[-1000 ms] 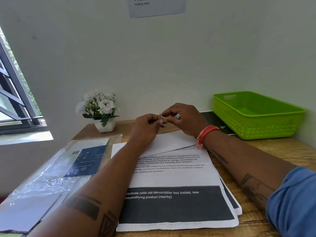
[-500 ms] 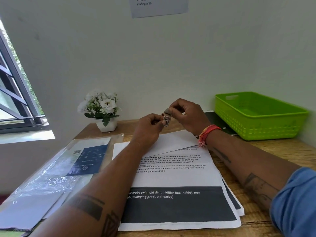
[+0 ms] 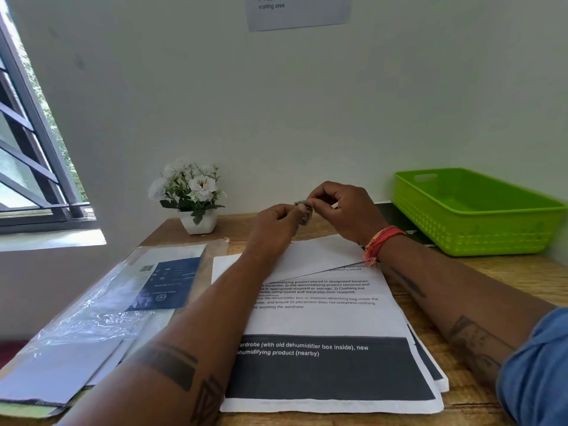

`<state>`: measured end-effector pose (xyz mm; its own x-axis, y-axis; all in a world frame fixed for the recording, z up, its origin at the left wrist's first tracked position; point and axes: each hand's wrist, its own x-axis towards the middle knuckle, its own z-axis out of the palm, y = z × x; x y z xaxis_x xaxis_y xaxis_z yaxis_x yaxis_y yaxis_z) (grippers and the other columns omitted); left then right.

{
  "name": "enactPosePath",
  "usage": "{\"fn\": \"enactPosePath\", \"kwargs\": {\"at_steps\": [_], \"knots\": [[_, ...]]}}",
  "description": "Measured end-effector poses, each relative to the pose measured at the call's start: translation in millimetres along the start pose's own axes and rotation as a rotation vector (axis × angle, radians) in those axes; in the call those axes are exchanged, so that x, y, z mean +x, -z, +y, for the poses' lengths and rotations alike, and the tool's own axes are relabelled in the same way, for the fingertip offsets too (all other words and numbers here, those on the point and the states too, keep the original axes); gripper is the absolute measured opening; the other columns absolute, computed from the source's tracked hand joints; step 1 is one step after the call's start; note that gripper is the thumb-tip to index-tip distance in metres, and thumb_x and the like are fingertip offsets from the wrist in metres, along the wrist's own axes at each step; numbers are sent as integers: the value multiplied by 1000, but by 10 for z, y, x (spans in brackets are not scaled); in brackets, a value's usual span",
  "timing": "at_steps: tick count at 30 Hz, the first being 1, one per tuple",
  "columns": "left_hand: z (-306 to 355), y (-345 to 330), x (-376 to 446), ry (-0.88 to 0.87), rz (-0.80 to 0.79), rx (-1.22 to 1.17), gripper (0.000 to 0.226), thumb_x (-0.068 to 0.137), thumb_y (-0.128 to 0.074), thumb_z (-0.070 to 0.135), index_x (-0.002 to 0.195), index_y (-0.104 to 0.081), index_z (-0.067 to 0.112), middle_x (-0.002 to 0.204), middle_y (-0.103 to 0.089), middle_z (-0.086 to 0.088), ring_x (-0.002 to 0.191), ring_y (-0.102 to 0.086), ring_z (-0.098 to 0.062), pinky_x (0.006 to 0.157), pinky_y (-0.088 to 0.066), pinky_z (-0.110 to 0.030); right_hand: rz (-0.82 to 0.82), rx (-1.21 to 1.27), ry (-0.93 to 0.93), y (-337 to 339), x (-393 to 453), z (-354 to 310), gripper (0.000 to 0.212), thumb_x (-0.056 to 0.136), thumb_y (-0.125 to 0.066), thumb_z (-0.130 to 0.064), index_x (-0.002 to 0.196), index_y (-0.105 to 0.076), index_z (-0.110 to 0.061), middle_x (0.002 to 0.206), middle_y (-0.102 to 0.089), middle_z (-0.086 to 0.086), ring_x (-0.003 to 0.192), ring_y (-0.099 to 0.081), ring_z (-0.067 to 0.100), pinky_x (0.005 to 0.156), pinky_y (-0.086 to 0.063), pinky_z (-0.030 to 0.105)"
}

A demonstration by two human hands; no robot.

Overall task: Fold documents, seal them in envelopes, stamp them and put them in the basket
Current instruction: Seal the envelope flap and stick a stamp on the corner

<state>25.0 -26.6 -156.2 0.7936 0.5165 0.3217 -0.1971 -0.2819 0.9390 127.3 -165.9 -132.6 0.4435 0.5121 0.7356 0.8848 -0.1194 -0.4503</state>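
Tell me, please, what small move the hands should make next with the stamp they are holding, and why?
Probably peel the stamp free and bring it down onto the white envelope. Both the left hand and the right hand pinch it in the air above that envelope, which lies on the printed documents bearing no visible stamp, and the green basket holds nothing visible.

My right hand [image 3: 344, 210] sits a bit higher vs 1 s ago, fingertips now curled over the stamp [image 3: 305, 212]; left hand [image 3: 276, 224] pinches its lower edge, stamp tilted more upright.
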Motion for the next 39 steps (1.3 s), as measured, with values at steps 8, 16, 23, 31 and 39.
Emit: {"fn": "enactPosePath", "kwargs": {"at_steps": [8,16,23,31,39], "knots": [[-3,9,4,76,51,-134,21,93,-71,33,87,-76,13,76,-67,-4,74,-51,-17,74,-45,-36,-2,7,59,3,-8,-87,9,92,-68,-26,89,-74,-19,82,-73,-11,78,-66,9,74,-52,27],[11,1,-2,112,20,-207,19,93,-72,30,89,-73,11,75,-69,-1,68,-54,-12,67,-47,-26,-11,7,58,31,-12,-78,9,93,-68,-27,91,-72,-19,81,-71,-10,75,-65,11,70,-51,24],[-1,-7,25,108,27,-220,15,94,-70,26,88,-72,12,83,-70,-5,76,-59,-16,79,-53,-31,22,92,-74,15,-9,-73,9,95,-64,-20,91,-69,-14,76,-69,-7,65,-60,7,59,-44,14],[12,-4,22,147,55,-253,12,95,-68,20,93,-74,10,82,-72,-5,82,-60,-18,85,-54,-33,-104,-18,58,37,-23,-50,5,95,-64,-25,93,-67,-21,82,-69,-10,75,-62,15,70,-49,30],[25,15,10,141,26,-278,23,90,-75,26,100,-74,5,84,-73,-6,78,-63,-13,86,-55,-31,-32,-37,99,41,-9,-88,8,95,-66,-28,92,-71,-21,83,-72,-12,75,-66,12,72,-51,29]]}}
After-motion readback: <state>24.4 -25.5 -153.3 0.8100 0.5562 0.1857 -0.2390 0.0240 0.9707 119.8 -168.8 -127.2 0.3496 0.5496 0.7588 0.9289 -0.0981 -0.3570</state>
